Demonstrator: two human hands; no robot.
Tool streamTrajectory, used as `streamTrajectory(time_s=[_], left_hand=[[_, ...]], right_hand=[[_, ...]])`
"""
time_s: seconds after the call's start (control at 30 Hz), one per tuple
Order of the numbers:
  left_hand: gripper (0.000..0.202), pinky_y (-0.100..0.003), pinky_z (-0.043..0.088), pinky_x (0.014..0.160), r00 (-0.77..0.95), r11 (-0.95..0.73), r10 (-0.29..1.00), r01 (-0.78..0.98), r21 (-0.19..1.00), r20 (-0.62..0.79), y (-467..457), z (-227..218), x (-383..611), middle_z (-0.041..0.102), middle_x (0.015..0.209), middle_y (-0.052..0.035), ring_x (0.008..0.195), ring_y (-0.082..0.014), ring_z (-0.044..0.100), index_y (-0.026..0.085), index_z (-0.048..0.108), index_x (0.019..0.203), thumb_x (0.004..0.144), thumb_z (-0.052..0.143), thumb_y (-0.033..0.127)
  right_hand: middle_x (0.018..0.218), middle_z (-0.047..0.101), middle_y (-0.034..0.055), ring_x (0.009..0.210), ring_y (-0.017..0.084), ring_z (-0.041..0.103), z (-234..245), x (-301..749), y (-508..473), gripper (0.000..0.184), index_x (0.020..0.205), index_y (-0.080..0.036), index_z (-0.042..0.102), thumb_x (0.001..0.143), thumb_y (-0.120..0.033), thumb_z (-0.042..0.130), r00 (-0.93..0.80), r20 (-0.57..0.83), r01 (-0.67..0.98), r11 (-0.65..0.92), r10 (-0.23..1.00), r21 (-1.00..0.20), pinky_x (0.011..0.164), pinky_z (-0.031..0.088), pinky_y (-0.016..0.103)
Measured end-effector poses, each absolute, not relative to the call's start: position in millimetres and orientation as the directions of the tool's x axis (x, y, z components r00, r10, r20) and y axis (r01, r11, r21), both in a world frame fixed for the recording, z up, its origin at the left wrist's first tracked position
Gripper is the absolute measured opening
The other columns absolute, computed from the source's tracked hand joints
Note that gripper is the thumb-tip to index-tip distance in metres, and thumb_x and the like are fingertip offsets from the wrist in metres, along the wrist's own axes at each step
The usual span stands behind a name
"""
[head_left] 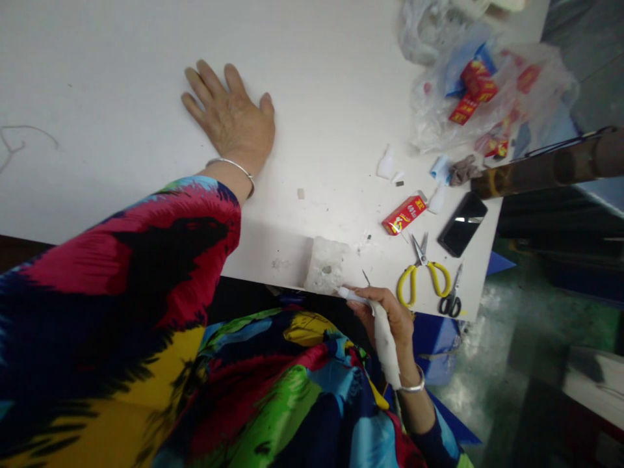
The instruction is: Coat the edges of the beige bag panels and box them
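Observation:
My left hand [231, 117] lies flat on the white table [121, 130], fingers stretched out and palm down, holding nothing. A silver bangle sits on that wrist. My right hand [390, 313] is closed around a white pen-shaped tool [383, 335] at the table's near edge. The tool's thin metal tip [365, 278] points up beside a whitish wax-like block [327, 266] stuck at the edge. A bangle circles this wrist too.
Yellow-handled scissors [423, 276], small black scissors [452, 299], a black phone [462, 223] and a red box [404, 214] lie at the right. Plastic bags [487, 84] with red boxes sit at the far right corner. A brown pipe [550, 168] crosses the table's right edge.

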State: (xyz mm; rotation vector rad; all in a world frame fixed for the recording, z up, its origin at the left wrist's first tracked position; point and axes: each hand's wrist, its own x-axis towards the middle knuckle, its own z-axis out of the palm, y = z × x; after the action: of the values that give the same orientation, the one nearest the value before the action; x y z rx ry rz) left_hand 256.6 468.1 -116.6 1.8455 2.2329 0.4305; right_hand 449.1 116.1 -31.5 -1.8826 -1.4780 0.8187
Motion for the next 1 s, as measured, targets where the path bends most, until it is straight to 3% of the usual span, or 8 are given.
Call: streamTrajectory(time_s=[0.37,0.57,0.87,1.0], left_hand=[[0.076,-0.062,0.005,0.124,-0.186,0.164,0.982,0.916,0.366,0.026,468.0,-116.8,256.3,0.024,0.171,-0.0302,0.16,-0.0457,0.014,-0.012,0.031,0.15,0.108,0.053,0.048],[0.068,-0.061,0.004,0.127,-0.205,0.198,0.979,0.924,0.327,-0.012,468.3,-116.2,257.7,0.021,0.176,-0.018,0.16,-0.0361,0.014,0.003,0.03,0.158,0.109,0.049,0.047],[0.068,-0.064,0.008,0.127,-0.195,0.185,0.981,0.935,0.303,0.003,468.8,-118.0,257.8,0.024,0.175,-0.0167,0.158,-0.0339,0.014,0.004,0.03,0.156,0.109,0.047,0.048],[0.069,-0.064,0.006,0.127,-0.204,0.194,0.979,0.926,0.325,-0.005,468.7,-117.3,257.5,0.023,0.175,-0.0178,0.158,-0.034,0.013,0.0,0.029,0.155,0.108,0.049,0.047]], right_hand=[[0.104,0.083,0.0021,0.071,0.014,0.074,-31.8,449.4,117.1,0.012,0.107,-0.025,0.071,0.097,-0.028,0.077,0.177,-0.09,0.588,-0.178,0.98,-0.789,0.066,0.059,0.023],[0.097,0.083,0.0017,0.067,0.014,0.073,-35.1,450.0,116.4,0.011,0.107,-0.025,0.072,0.098,-0.03,0.077,0.182,-0.078,0.605,-0.175,0.98,-0.777,0.062,0.058,0.023],[0.104,0.083,0.0029,0.077,0.017,0.077,-38.3,451.2,115.1,0.011,0.106,-0.025,0.072,0.097,-0.03,0.078,0.196,-0.112,0.534,-0.202,0.974,-0.821,0.071,0.063,0.026],[0.096,0.082,0.0015,0.074,0.017,0.076,-41.2,457.4,110.5,0.014,0.105,-0.026,0.071,0.095,-0.031,0.08,0.25,-0.179,0.433,-0.275,0.952,-0.859,0.068,0.062,0.027]])
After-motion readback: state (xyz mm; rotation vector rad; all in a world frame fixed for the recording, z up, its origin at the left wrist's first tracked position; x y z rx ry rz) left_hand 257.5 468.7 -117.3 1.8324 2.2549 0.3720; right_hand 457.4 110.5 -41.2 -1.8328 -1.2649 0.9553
